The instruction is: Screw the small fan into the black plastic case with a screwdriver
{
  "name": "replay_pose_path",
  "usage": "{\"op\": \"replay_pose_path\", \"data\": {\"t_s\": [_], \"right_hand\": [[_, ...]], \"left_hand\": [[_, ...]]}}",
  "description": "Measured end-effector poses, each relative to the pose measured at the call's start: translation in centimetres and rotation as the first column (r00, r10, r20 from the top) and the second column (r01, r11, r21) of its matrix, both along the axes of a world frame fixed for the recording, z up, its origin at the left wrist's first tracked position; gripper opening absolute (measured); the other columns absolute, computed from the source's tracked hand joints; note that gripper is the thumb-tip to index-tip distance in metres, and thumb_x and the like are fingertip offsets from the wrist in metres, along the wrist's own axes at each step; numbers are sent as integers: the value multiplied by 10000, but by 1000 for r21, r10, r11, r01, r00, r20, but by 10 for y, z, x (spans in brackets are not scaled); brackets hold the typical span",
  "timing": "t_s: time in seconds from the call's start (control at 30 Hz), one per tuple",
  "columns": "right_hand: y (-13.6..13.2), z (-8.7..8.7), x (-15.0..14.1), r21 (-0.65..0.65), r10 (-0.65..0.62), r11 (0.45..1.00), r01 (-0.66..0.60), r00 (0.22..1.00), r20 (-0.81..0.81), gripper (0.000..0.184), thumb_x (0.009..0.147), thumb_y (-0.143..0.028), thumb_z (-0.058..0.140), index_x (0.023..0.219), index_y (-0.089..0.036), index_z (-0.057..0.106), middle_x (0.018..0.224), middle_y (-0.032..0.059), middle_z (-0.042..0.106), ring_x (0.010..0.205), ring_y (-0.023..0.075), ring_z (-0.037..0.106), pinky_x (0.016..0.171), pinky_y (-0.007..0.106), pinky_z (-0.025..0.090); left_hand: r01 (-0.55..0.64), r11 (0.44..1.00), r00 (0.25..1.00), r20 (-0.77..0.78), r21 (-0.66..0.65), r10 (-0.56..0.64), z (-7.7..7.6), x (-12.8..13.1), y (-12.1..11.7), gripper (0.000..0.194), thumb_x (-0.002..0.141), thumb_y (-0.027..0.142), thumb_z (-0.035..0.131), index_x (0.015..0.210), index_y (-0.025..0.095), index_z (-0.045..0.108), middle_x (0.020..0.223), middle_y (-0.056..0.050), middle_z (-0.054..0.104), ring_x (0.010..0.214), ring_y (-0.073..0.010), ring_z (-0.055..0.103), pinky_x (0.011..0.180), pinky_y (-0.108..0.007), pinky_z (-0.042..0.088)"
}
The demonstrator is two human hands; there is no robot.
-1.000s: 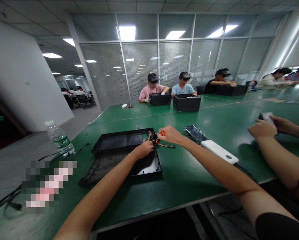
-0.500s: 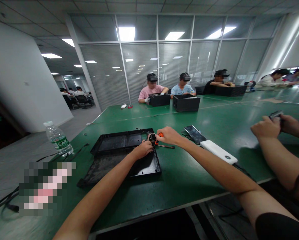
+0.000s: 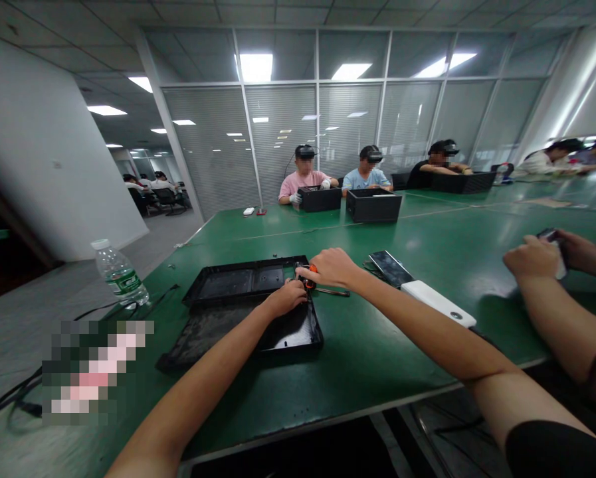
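Fingers of the right hand [image 3: 335, 267] were clamped on an orange part [image 3: 309, 283] at the two-o'clock end of black trays [image 3: 218, 326]; the left hand [image 3: 282, 299] curled beside it, grip unclear. At nine o'clock, a bottle [image 3: 114, 261] carried a green label [image 3: 127, 282], its writing unreadable.

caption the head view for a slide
Right grip at a small orange item, left grip close by over two shallow black plastic trays.
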State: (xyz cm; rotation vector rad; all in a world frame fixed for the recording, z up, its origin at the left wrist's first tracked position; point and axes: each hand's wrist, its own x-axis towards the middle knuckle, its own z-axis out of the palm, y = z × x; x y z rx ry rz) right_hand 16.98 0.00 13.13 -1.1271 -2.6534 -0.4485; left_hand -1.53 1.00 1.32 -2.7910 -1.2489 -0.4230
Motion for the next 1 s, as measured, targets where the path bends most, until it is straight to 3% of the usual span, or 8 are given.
{"op": "replay_pose_path", "data": {"t_s": [0.13, 0.33, 0.57, 0.63, 0.73, 0.8, 0.87, 1.0], "right_hand": [[-1, 10, -1, -116, 117, 987, -113, 993, 28, 433, 896, -445, 263, 1117, -169, 514, 891, 100, 656, 755, 197, 601, 613, 243, 347], [9, 8, 6, -28, -39, 999, 39, 999, -6, 551, 847, -580, 308, 852, -131, 627, 810, 161, 650, 769, 236, 605, 631, 274, 364], [21, 8, 51, -230, 228, 929, -290, 938, -260, 247, 807, -366, 485, 895, -184, 627, 820, 39, 653, 715, 144, 582, 649, 234, 378], [24, 4, 68, -328, 178, 882, -339, 883, -434, 250, 807, -351, 476, 921, -159, 589, 794, 41, 639, 678, 132, 574, 632, 237, 398], [27, -12, 82, -476, 100, 700, -532, 733, -673, 276, 804, -361, 486, 976, -146, 462, 795, 44, 611, 674, 128, 577, 609, 249, 431], [24, -28, 79, -467, 100, 606, -644, 644, -759, 279, 792, -349, 510, 963, -160, 396, 845, 42, 585, 698, 120, 571, 626, 261, 444], [12, -45, 67, -415, 144, 634, -653, 627, -766, 254, 786, -310, 517, 954, -168, 390, 865, 32, 554, 693, 105, 542, 629, 256, 439], [-27, -77, 33, -273, 383, 789, -551, 787, -484, 171, 790, -260, 492, 923, -158, 524, 911, 48, 533, 789, 127, 507, 684, 253, 412]], "left_hand": [[10, 1000, 1000, 17, 26, -11, 0, -1, -2, 168, 866, 232, 448, 864, 139, 588, 941, -76, 511, 920, -192, 469, 889, -376, 354], [-20, 999, 1000, -15, 35, 20, 3, 0, -10, 135, 859, 223, 455, 911, 137, 546, 972, -86, 499, 956, -206, 458, 925, -417, 314], [-69, 996, 993, 97, 59, 64, 11, 2, -12, 123, 877, 206, 407, 911, 136, 503, 964, -89, 506, 930, -195, 471, 881, -361, 357], [-88, 995, 991, 108, 46, 82, 17, -3, -14, 109, 864, 199, 431, 907, 138, 511, 952, -86, 520, 911, -191, 483, 856, -333, 377], [-51, 997, 999, -3, -55, 51, 24, -17, -23, 69, 807, 170, 514, 846, 150, 568, 898, -59, 558, 875, -179, 515, 825, -289, 396], [-42, 986, 993, -112, -161, 24, 27, -28, -33, 61, 760, 160, 567, 804, 159, 610, 846, -42, 582, 827, -170, 539, 780, -261, 412], [-27, 974, 985, -174, -224, -13, 31, -38, -42, 83, 761, 187, 573, 807, 171, 641, 825, -40, 596, 801, -164, 550, 750, -245, 419], [14, 983, 992, -124, -181, -37, 44, -60, -41, 248, 872, 264, 416, 863, 180, 650, 860, -55, 599, 837, -153, 546, 795, -242, 406]]}}
